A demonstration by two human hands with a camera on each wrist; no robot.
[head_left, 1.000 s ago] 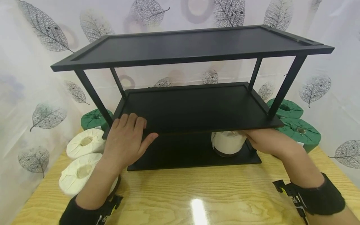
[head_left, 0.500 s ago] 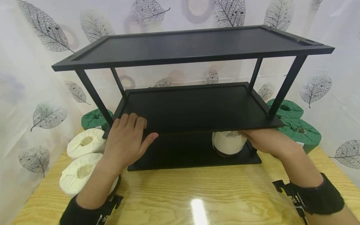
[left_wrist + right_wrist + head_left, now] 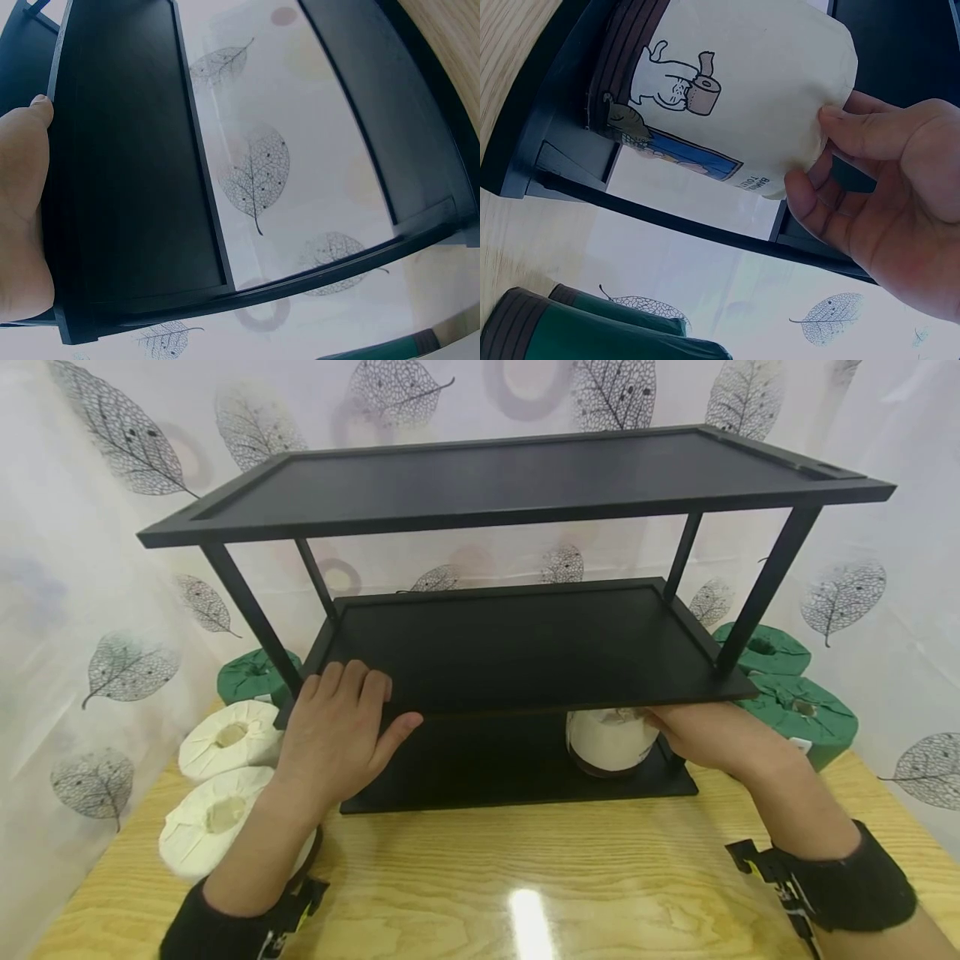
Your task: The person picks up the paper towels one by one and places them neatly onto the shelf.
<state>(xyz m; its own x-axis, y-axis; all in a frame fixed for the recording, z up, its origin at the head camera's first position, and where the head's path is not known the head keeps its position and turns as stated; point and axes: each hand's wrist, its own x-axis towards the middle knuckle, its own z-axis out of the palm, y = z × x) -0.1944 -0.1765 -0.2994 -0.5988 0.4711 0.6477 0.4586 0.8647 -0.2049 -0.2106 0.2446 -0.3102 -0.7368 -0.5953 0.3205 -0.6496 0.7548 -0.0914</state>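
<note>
My left hand (image 3: 337,743) grips the front edge of the middle shelf of a black rack (image 3: 495,647), near its left end. In the left wrist view, the thumb lies along that edge; the fingertips are hidden. Under the middle shelf, my right hand (image 3: 712,735) reaches in from the right. It pinches the edge of a cream paper-wrapped toilet roll (image 3: 757,67) between thumb and fingers. This toilet roll (image 3: 611,743) is upright at the right end of the bottom shelf (image 3: 465,777), its top partly hidden. A cat drawing shows on its wrapper.
Left of the rack are two cream toilet rolls (image 3: 225,739) and a green one (image 3: 251,677). Green-wrapped rolls (image 3: 810,714) are on the right. The rack's top board (image 3: 510,481) and corner posts frame the space. A leaf-patterned curtain (image 3: 127,668) hangs behind the wooden table (image 3: 450,877).
The toilet roll has shifted very slightly to the right under the shelf, with my right hand on it. My left hand stays in place on the shelf edge.
</note>
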